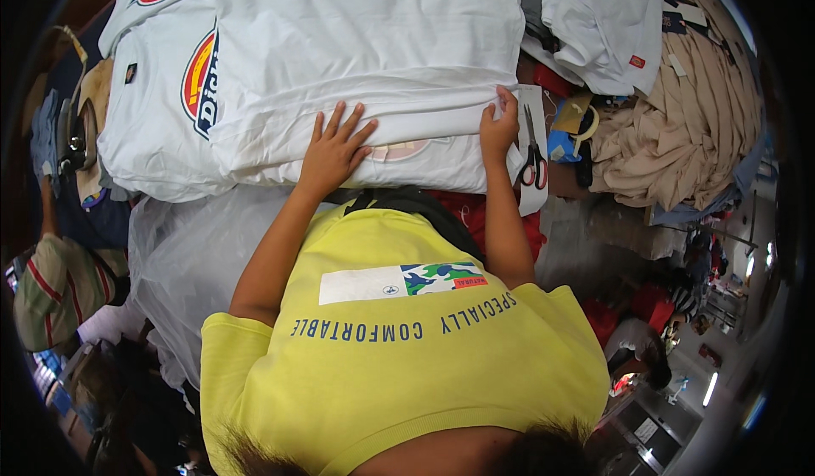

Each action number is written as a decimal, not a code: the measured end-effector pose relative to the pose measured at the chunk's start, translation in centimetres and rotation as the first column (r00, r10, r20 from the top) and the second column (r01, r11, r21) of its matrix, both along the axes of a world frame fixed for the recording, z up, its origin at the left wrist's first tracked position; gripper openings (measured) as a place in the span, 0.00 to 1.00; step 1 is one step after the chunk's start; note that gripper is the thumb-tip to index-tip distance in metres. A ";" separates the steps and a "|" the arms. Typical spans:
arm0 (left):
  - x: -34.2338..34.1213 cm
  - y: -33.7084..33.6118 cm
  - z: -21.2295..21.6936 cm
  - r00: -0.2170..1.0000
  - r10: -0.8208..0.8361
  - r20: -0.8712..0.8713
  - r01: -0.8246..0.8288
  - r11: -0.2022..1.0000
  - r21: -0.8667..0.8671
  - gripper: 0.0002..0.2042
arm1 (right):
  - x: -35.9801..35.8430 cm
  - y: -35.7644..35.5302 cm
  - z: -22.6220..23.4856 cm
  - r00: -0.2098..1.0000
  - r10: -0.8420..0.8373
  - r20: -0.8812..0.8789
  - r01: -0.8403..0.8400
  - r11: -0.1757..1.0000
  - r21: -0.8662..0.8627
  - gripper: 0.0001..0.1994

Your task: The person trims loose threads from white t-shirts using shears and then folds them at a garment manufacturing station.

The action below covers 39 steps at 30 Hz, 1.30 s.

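A white T-shirt (373,39) lies spread across a stack of white shirts in front of me, its near edge folded into a long band. My left hand (338,149) rests flat on that band with its fingers spread. At the band's right end, my right hand (501,126) pinches the fabric edge between thumb and fingers. Another white shirt (144,128), with a red and yellow print, shows at the left of the stack. Just right of my right hand, scissors (533,155) with red and black handles lie on a white strip.
A tape roll (587,125) sits beyond the scissors, near a heap of beige fabric (679,137). Another white shirt (601,39) lies at the far right. Clear plastic sheeting (182,247) hangs at the near left. A person in a striped top (64,294) is at the left.
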State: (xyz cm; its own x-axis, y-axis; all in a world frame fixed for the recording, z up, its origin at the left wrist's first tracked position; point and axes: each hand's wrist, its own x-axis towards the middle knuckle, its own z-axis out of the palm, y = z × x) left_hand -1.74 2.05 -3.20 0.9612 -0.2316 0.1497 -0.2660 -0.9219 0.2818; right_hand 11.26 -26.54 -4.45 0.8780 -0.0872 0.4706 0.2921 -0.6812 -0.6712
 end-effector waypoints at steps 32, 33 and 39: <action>-5.2 8.1 2.7 0.831 0.456 0.319 -0.488 0.873 0.024 0.10 | 0.2 0.2 1.2 0.988 0.154 0.028 -0.132 0.913 -0.387 0.15; -4.3 8.1 2.8 0.822 0.459 0.337 -0.489 0.872 0.003 0.08 | 0.2 0.8 2.1 0.987 0.163 0.000 -0.146 0.883 -0.446 0.16; 2.4 6.3 2.2 0.945 0.236 0.227 -0.182 0.955 -0.234 0.08 | 1.5 3.4 2.8 0.950 0.302 -0.083 -0.304 0.827 -0.474 0.17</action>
